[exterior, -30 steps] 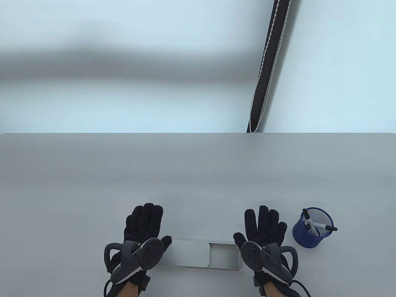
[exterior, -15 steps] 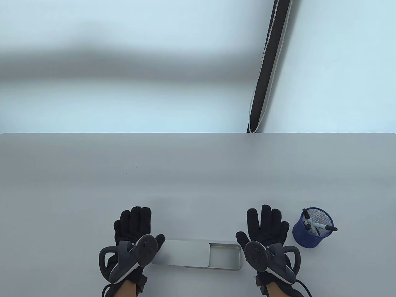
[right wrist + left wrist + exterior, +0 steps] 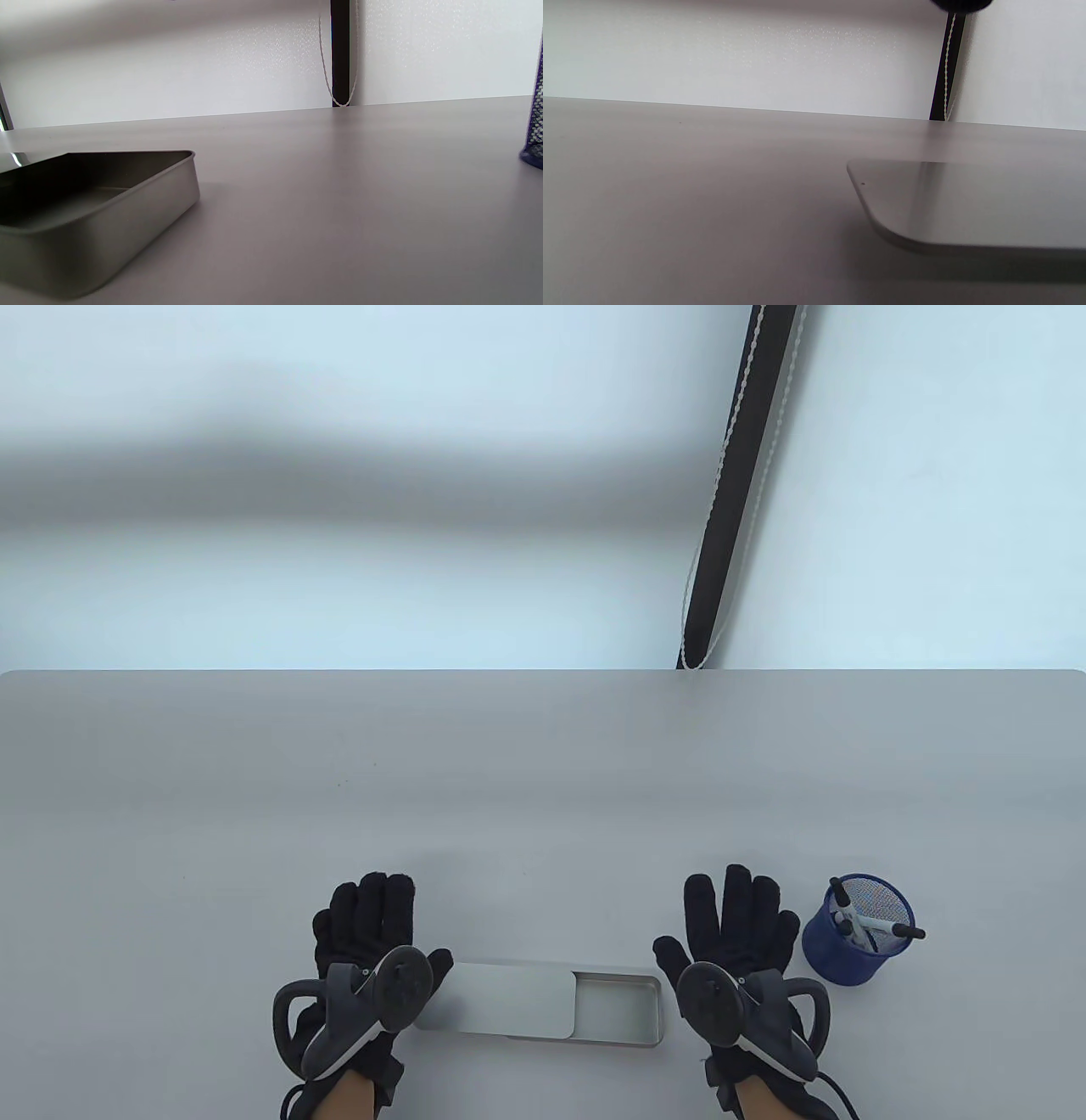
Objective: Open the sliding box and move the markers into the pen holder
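- The left hand point(image 3: 365, 933) lies flat on the table point(image 3: 543, 780), fingers straight, holding nothing.
- The right hand point(image 3: 738, 933) also lies flat with fingers spread.
- The metal box point(image 3: 543, 1003) sits between them with its lid point(image 3: 509, 999) slid left.
- The markers point(image 3: 857, 923) stand in the blue pen holder point(image 3: 853, 950) just right of the right hand.

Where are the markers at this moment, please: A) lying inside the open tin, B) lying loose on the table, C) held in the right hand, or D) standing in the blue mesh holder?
D: the markers stand in the blue mesh holder; the tin shows none.
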